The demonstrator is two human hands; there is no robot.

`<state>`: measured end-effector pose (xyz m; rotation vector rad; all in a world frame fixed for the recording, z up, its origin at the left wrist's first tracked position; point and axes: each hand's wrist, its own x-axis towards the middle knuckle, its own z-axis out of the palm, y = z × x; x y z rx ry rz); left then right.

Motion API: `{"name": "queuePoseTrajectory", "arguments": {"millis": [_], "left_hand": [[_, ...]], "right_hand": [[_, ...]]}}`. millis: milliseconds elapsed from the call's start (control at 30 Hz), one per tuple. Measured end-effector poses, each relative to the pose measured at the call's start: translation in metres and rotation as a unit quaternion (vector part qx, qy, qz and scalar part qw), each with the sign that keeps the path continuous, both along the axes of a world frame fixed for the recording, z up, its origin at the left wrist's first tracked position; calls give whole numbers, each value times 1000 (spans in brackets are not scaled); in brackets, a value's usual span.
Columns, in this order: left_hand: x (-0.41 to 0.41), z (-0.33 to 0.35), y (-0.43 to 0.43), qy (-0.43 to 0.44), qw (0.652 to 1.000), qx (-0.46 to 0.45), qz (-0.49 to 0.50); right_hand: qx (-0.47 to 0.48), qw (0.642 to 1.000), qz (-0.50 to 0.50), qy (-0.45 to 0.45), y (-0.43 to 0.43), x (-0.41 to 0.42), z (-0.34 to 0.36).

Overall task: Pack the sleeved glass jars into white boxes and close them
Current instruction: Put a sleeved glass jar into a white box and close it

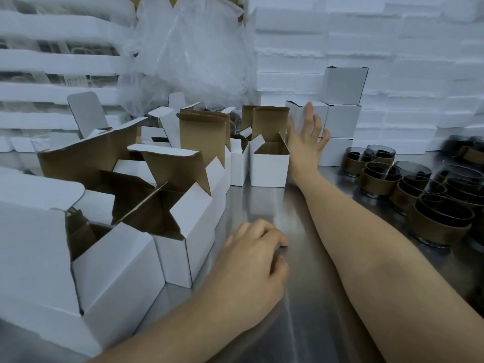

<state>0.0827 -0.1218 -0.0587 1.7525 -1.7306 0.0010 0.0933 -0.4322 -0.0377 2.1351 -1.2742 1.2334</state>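
My right hand (307, 132) reaches far forward, its straight spread fingers pressing on a closed white box (297, 111) in the stack of closed boxes (343, 119) at the back. My left hand (252, 260) rests near the front of the steel table (264, 203), fingers curled under and holding nothing that shows. Several open white boxes (269, 169) with brown insides stand along the left, flaps up. Several dark glass jars in brown sleeves (379, 179) are grouped on the right of the table.
White foam trays (419, 48) are stacked as a wall behind and to the left. A crumpled clear plastic bag (193, 53) hangs at the back centre. The nearest open box (86, 258) sits at the front left with a jar inside.
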Motion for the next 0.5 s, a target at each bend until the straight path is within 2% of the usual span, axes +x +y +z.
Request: {"name": "queuePoseTrajectory", "arguments": {"millis": [100,200,267,300,400,500], "left_hand": [[1,0,-1,3,1000,-1,4],[3,1,-3,14,1000,3,3],[4,2,-4,16,1000,8,1],[4,3,-4,17,1000,11,0],[4,5,-5,21,1000,18,0],[5,7,-5,24,999,35,5]], "right_hand": [[33,999,39,-14,-2,-2,-2],[36,982,101,-155,15,-10,6],[10,949,183,-257,33,-14,7],[3,932,228,-281,44,-16,5],[61,912,321,-248,74,-22,1],[158,905,369,-139,92,-32,-4]]}}
